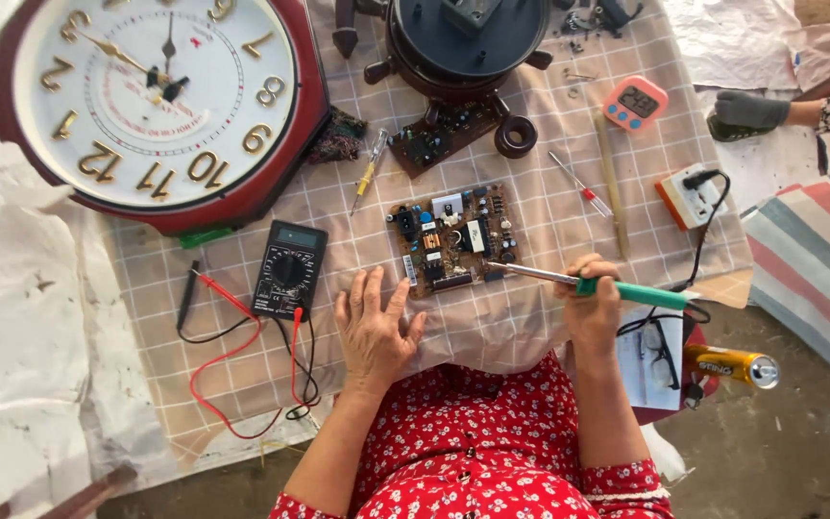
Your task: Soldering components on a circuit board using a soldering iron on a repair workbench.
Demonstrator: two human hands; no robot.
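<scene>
- left hand (374, 332) flat, released, on checked cloth (530, 327) just below circuit board (451, 240)
- right hand (593, 306) grasping green-handled soldering iron (588, 283), tip at board's lower right edge
- black multimeter (288, 269) left of board
- big wall clock (160, 101) far left
</scene>
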